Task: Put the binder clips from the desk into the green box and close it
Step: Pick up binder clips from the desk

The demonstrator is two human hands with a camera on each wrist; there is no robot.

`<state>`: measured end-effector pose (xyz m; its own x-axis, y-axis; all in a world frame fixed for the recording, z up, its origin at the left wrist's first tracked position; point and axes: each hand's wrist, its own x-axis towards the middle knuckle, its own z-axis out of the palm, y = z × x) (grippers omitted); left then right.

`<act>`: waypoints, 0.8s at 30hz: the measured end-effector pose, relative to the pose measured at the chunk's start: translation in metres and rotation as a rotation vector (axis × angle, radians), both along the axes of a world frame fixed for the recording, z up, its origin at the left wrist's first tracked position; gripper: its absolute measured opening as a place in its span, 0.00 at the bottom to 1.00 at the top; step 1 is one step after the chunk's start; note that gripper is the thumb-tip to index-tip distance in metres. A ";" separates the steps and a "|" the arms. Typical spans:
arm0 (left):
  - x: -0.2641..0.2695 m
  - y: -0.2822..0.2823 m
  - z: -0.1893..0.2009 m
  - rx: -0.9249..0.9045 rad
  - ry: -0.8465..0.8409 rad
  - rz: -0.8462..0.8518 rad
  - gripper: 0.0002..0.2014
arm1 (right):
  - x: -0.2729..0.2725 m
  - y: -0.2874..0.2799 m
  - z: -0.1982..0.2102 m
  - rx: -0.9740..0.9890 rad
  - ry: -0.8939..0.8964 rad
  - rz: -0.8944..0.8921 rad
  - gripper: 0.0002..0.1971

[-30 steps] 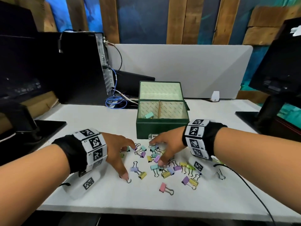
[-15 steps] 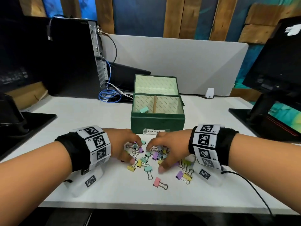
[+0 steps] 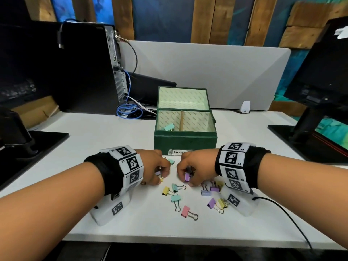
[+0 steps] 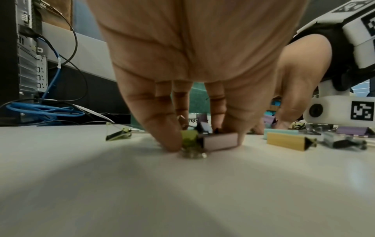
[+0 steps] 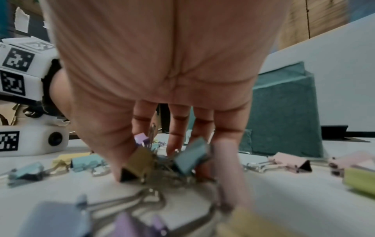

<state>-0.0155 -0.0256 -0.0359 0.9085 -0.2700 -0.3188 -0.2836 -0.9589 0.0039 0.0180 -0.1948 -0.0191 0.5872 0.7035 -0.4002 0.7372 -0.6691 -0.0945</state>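
Observation:
The green box (image 3: 185, 143) stands open mid-desk, lid tipped back, one teal clip (image 3: 169, 127) in its left compartment. Pastel binder clips (image 3: 177, 200) lie scattered on the white desk in front of it. My left hand (image 3: 162, 171) is down on the desk, fingers curled round a few clips; the left wrist view shows a lilac clip (image 4: 220, 141) and a green one (image 4: 189, 137) pinched between thumb and fingers. My right hand (image 3: 185, 176) is curled over another bunch, with a purple clip (image 3: 187, 177) showing; the right wrist view shows a yellow clip (image 5: 140, 163) and a blue one (image 5: 189, 158) between its fingers.
A black PC tower (image 3: 88, 68) with blue cables (image 3: 129, 113) stands at the back left. Monitor stands (image 3: 308, 136) flank the desk on both sides. A grey divider panel (image 3: 207, 72) runs behind the box. A black cable (image 3: 293, 225) trails from my right wrist.
Both hands have drawn inward and curled, gathering clips from the scattered pile into two handfuls just in front of the box. Fewer loose clips lie spread between them.

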 end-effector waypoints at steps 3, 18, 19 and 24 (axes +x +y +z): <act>0.001 0.001 0.000 -0.004 -0.014 0.003 0.12 | 0.006 -0.001 -0.001 0.010 0.008 -0.005 0.09; 0.004 0.003 -0.003 -0.063 -0.066 0.002 0.11 | 0.019 -0.002 0.003 0.088 0.123 -0.171 0.13; 0.004 0.003 -0.002 -0.060 -0.060 -0.003 0.11 | 0.019 0.000 0.002 0.066 0.124 -0.157 0.16; 0.004 0.002 -0.001 -0.069 -0.043 -0.018 0.11 | 0.014 0.008 -0.004 -0.015 0.074 -0.041 0.09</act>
